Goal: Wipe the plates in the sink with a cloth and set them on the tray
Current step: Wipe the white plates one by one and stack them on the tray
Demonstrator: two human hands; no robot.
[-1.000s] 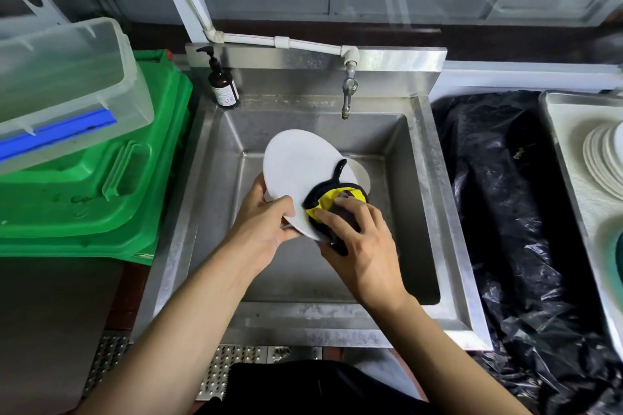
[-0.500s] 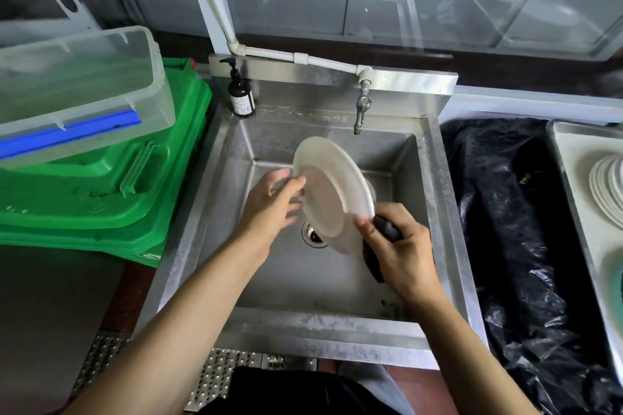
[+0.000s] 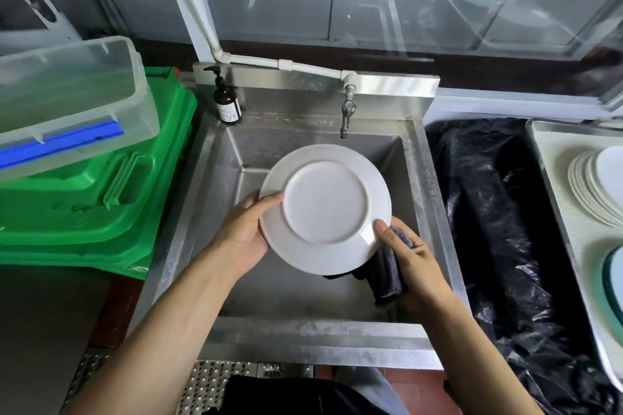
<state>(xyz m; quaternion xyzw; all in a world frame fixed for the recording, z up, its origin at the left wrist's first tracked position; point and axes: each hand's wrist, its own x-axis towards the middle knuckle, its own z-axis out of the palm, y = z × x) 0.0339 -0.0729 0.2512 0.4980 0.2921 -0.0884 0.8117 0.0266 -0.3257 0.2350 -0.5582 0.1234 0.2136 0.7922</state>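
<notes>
Over the sink, a white plate is held up with its underside facing the camera, clear of the basin floor. One hand grips each side: the left hand clasps the left rim, thumb lying across the back of the plate, and the right hand pinches the lower right rim with its thumb while its fingers also clutch a dark cloth bunched beneath the plate.

Judging by the exposed underside and the cloth tucked below, the wiping of this plate looks to be under way or nearly done, with the back side the one on show. The next move probably calls for either passing the cloth over that back or carrying the plate rightwards, across the black plastic sheet, to the tray, and lowering it onto the stack there without knocking the pile.

Counted: one plate in hand, one cloth, one tap, one soap bottle. No other plate shows in the basin, though the held one hides part of it. A stack of plates sits on the tray, too overlapped to number exactly.
</notes>
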